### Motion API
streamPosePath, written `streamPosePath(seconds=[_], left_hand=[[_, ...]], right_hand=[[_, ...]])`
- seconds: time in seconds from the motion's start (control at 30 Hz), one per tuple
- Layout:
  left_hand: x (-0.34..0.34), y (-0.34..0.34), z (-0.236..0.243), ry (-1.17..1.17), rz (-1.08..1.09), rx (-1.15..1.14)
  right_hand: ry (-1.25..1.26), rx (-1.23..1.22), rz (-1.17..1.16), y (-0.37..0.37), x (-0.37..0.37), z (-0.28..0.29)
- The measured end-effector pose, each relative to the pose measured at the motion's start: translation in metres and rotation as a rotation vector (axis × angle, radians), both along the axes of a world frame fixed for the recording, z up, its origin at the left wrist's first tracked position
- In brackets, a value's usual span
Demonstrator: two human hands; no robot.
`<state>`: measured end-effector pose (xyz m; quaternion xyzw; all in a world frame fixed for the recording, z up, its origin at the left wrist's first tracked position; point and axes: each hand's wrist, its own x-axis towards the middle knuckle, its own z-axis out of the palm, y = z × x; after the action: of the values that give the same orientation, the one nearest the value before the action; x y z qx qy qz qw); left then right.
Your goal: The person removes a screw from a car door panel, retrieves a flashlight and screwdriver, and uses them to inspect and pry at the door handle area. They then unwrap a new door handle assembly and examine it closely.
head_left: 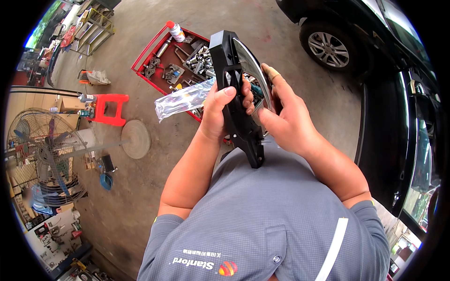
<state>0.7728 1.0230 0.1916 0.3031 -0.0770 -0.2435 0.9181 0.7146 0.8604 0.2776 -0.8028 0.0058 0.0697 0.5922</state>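
Observation:
A long black plastic car part (224, 70) with a curved glossy face stands tilted in front of my chest. My left hand (214, 114) is closed round its middle, thumb on the near side and fingertips showing through behind. On the other side my right hand (293, 117) grips the curved edge between thumb and fingers. One finger of that hand has a tan wrap. A crumpled clear plastic bag (183, 100) reaches up to my left hand; whether that hand also holds it, I cannot tell. The part's lower end sits close to my grey shirt (262, 196).
Beyond my hands stands a red tool cart (145, 77) with sockets, tools and a spray can (176, 32). At left are a red stool (110, 107), a caged fan (47, 154) and its round base (136, 139). A black car (384, 122) stands at right, its door open.

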Motion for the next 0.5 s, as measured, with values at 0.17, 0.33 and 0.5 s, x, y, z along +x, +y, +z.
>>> streamPosePath(seconds=[0.17, 0.33, 0.5], left_hand=[[-0.007, 0.001, 0.017, -0.092, 0.032, 0.137], [-0.015, -0.001, 0.032, -0.215, 0.045, 0.200], [-0.027, -0.015, 0.054, -0.508, 0.233, 0.458]], right_hand=[[-0.023, 0.096, -0.013, -0.008, -0.012, -0.004], [-0.100, 0.173, -0.018, -0.014, -0.022, -0.019], [-0.195, 0.406, 0.040, -0.014, -0.020, -0.034]])
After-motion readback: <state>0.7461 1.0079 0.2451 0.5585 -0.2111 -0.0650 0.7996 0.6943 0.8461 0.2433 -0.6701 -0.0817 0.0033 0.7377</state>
